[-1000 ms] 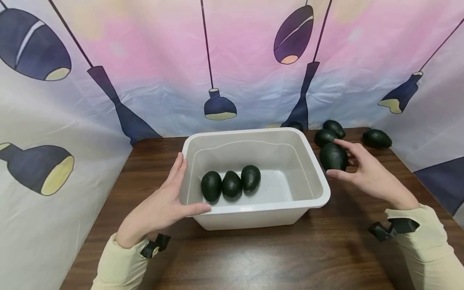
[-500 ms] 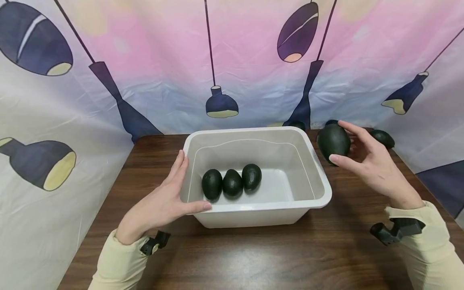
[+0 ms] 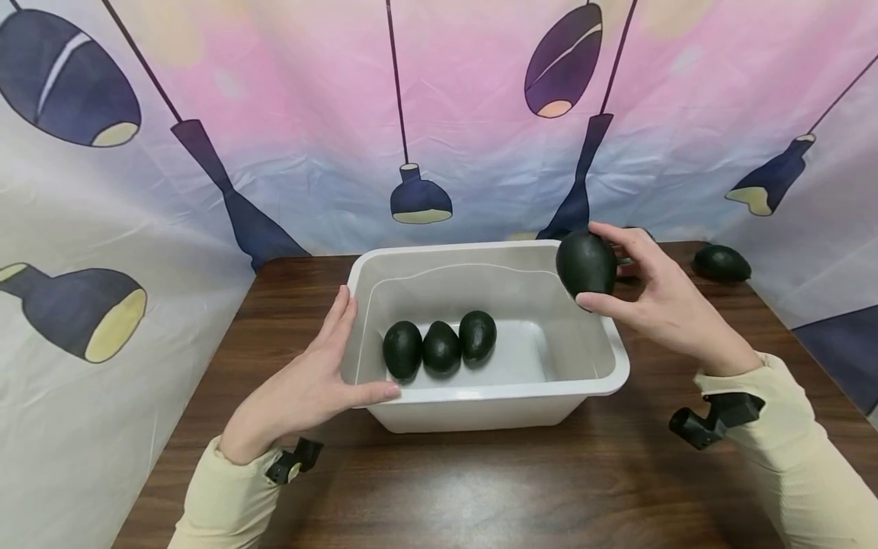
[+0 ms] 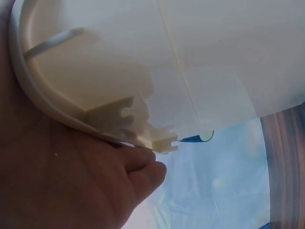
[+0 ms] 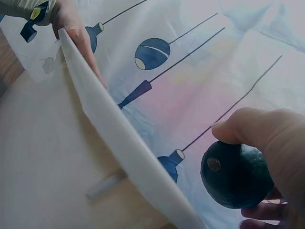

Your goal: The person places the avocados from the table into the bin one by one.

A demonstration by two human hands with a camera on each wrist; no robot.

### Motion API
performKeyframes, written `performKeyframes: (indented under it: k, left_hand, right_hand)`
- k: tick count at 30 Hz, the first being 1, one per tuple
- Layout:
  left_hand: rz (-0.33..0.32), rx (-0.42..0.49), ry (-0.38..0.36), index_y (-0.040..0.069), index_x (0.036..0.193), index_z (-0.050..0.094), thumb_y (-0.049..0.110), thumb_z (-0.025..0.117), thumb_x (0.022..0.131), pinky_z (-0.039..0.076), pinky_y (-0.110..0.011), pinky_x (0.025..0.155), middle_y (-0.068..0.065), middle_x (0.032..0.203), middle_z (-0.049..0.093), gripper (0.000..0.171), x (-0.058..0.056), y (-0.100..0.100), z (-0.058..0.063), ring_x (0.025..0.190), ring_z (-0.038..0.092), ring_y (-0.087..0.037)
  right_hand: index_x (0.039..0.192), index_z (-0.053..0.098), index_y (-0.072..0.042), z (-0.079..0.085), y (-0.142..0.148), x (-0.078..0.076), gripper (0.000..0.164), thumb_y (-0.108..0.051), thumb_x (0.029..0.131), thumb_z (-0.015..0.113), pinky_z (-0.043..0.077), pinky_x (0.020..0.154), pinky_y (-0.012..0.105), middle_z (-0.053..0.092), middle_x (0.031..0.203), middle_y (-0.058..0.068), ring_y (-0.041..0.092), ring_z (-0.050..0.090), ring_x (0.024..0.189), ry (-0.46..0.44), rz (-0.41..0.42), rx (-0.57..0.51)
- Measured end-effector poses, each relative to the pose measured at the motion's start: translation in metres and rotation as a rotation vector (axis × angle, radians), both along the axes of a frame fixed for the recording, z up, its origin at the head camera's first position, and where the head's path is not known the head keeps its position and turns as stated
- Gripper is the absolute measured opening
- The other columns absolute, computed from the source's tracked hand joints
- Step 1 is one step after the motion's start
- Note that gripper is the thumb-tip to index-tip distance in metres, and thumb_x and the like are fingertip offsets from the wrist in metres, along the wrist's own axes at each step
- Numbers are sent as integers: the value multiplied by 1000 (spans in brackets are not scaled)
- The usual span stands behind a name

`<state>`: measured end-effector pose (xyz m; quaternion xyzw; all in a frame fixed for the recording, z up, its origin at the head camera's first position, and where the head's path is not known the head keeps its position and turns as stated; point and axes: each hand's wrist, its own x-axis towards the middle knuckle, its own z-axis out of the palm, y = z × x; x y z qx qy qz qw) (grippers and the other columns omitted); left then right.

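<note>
Above the right rim of a pale grey plastic tub (image 3: 494, 393), my right hand (image 3: 661, 301) holds a dark green avocado (image 3: 585, 263) between thumb and fingers. The right wrist view shows this avocado's stem end (image 5: 214, 164) toward the camera, with the thumb over it. Inside the tub, toward the left, three avocados (image 3: 441, 348) lie in a row on the bottom. My left hand (image 3: 302, 385) rests at the tub's front left corner, its straight fingers along the left side and its thumb on the front rim. The left wrist view has those fingers (image 4: 145, 179) at the rim's underside.
On the brown wooden table (image 3: 473, 488), another avocado (image 3: 722, 263) lies at the back right. Part of one more avocado (image 3: 642, 231) shows behind my right hand. A cloth printed with lamps (image 3: 421, 200) hangs close behind the table's far edge.
My right hand has lifted an avocado from the group at the back right and carried it left over the tub's right rim. The left hand stays at the corner.
</note>
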<state>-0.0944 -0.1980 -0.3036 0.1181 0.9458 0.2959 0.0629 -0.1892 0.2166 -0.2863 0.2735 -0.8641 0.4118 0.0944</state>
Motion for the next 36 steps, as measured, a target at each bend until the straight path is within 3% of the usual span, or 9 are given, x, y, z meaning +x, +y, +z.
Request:
performKeyframes:
  k: [4,9,18,22,28,36]
  left_hand:
    - [-7,-12,2,20,155,-13,69,70,74,25,-51,111,4,157,-25,125,-2,0,0,147,2,-27]
    - [-14,-18,4,19,154,-14,68,70,75,25,-51,111,3,157,-25,126,-4,0,1,147,2,-27]
    - [-22,-12,4,19,154,-15,66,71,75,23,-52,112,3,157,-26,126,-4,0,-1,147,-1,-26]
    - [-19,-17,1,18,154,-15,67,70,75,23,-52,112,4,157,-27,126,-4,0,-2,147,-1,-26]
    - [-9,-10,-3,21,154,-16,68,70,75,23,-52,111,5,157,-26,125,-3,-1,-4,147,-1,-25]
    - [-11,-9,-6,22,154,-15,68,69,75,25,-53,110,7,156,-27,124,-4,-1,-5,147,1,-27]
  right_hand:
    - [147,38,-38,-1,-4,-2,88,-12,77,84,40,86,17,45,133,-6,11,47,109,16,14,16]
    - [147,38,-39,0,-9,-5,84,-16,79,83,39,87,18,46,134,-6,10,46,109,30,38,41]
    - [139,52,-17,1,-18,-11,57,-2,87,71,43,91,19,51,133,-3,12,51,116,173,87,-40]
    - [136,55,-14,2,-15,-11,52,-1,88,70,43,91,19,51,132,-2,11,50,116,177,83,-44]
    - [133,57,-14,-1,-6,-11,47,-3,89,69,42,90,18,52,131,-3,9,49,116,159,52,-17]
    - [136,56,-18,-9,17,-19,45,-15,93,67,38,88,14,51,130,1,5,48,112,99,-101,-4]
